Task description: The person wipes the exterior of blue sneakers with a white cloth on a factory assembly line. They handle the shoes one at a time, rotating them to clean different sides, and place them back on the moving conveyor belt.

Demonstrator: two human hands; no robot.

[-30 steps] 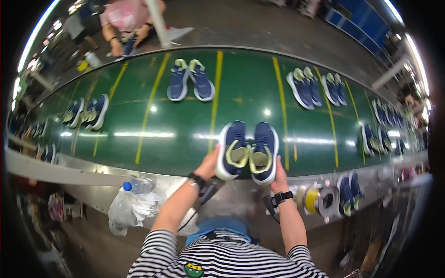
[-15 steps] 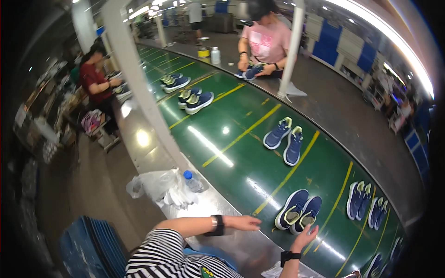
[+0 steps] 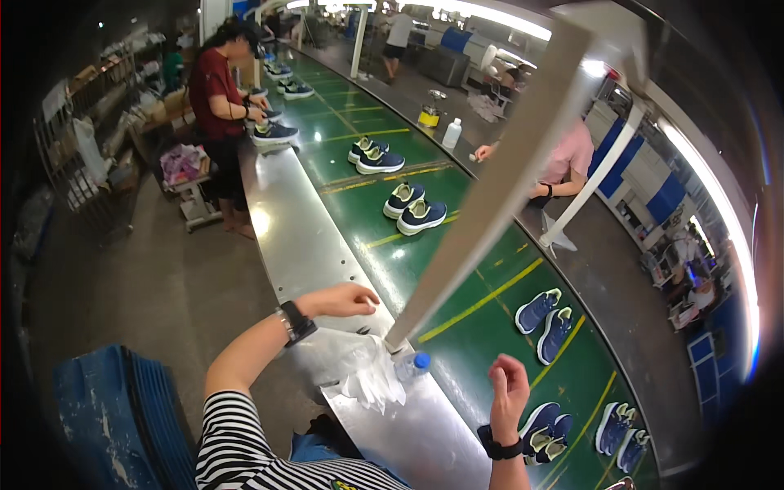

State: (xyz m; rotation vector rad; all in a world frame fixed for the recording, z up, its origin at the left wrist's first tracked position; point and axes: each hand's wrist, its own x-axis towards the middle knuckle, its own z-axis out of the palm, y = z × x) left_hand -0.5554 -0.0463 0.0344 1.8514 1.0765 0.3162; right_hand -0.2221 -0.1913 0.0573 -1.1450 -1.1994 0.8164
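My left hand (image 3: pixel 341 300) hovers palm down over the steel ledge (image 3: pixel 294 237) beside the green conveyor belt (image 3: pixel 457 278), holding nothing. It is just left of a crumpled clear plastic bag (image 3: pixel 367 371) and a lying water bottle with a blue cap (image 3: pixel 411 364). My right hand (image 3: pixel 510 390) is raised with loosely curled fingers and is empty, above the belt's near edge. A pair of dark blue sneakers with pale insoles (image 3: pixel 543 431) lies on the belt just right of that wrist. Both wrists carry black watches.
More navy sneaker pairs (image 3: pixel 545 321) (image 3: pixel 414 208) (image 3: pixel 374 156) ride along the belt. A grey post (image 3: pixel 490 188) slants up from the ledge. A person in a red shirt (image 3: pixel 219 106) works further up my side; a person in pink (image 3: pixel 563 159) leans opposite. Blue stacked trays (image 3: pixel 122 408) sit at lower left.
My hands have let go of the dark blue sneaker pair, which now lies on the belt. My view has swung left along the line, and my left hand has moved over the ledge.
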